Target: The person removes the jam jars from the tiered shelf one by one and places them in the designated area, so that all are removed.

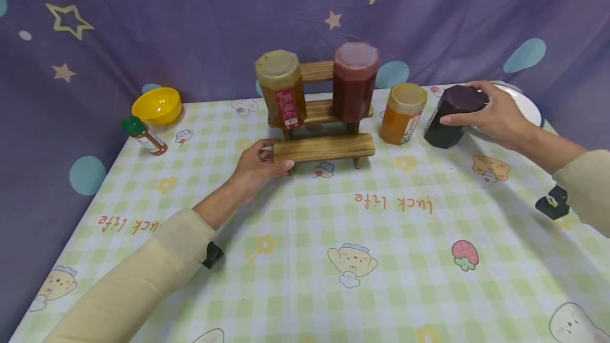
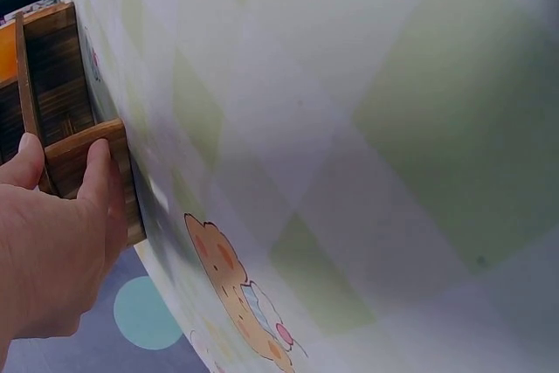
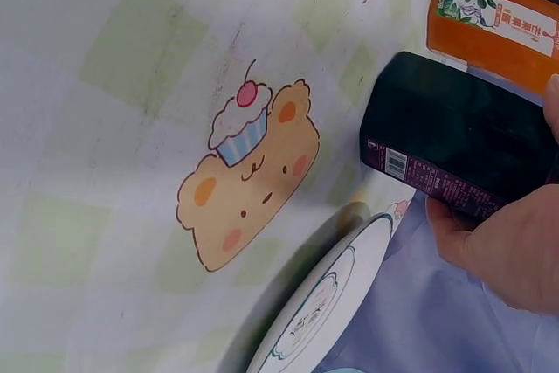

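Observation:
With fingers and thumb around its top, my right hand grips a dark, nearly black jar at the back right. The jar leans slightly in the head view, and its printed label shows in the right wrist view. My left hand holds the left end of a stepped wooden rack at its lowest board, thumb in front. A jar of yellowish contents and a dark red jar stand on the rack's middle step. Between rack and dark jar is an orange jar with a pale lid.
A white plate lies behind my right hand at the back right corner. On the far left are a yellow bowl and a small green-capped bottle. A purple curtain hangs along the back edge of the checked tablecloth.

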Tool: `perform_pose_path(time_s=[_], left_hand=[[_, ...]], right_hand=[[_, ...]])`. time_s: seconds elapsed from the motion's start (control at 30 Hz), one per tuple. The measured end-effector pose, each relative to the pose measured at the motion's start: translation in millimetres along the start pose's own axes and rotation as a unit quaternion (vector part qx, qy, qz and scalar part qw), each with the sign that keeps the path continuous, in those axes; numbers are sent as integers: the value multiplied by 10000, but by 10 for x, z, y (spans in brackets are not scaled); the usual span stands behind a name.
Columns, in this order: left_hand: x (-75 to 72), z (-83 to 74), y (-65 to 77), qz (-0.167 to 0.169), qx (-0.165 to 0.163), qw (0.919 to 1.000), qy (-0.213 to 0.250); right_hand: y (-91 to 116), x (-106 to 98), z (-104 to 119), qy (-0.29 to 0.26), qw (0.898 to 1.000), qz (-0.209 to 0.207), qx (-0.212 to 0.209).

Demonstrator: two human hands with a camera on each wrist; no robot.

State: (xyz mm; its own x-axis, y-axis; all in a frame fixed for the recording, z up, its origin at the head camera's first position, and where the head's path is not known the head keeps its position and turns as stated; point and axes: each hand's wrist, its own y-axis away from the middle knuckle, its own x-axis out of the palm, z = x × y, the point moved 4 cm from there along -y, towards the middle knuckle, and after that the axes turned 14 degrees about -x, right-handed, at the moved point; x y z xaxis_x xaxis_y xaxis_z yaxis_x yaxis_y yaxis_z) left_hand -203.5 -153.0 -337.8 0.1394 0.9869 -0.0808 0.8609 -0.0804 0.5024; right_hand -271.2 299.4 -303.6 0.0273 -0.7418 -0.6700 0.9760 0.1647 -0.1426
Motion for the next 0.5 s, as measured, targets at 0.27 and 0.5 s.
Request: perform_pose_path(time_s=[0.27,0.5], left_hand=[[-4,-7,7,-25,23,10000,-49],[-9,-1,3,0,-10,10000,-71]], right_hand=[[12,7,13,250,9993,-162,-212],[-32,-28,1,-94,9985,507,-175]])
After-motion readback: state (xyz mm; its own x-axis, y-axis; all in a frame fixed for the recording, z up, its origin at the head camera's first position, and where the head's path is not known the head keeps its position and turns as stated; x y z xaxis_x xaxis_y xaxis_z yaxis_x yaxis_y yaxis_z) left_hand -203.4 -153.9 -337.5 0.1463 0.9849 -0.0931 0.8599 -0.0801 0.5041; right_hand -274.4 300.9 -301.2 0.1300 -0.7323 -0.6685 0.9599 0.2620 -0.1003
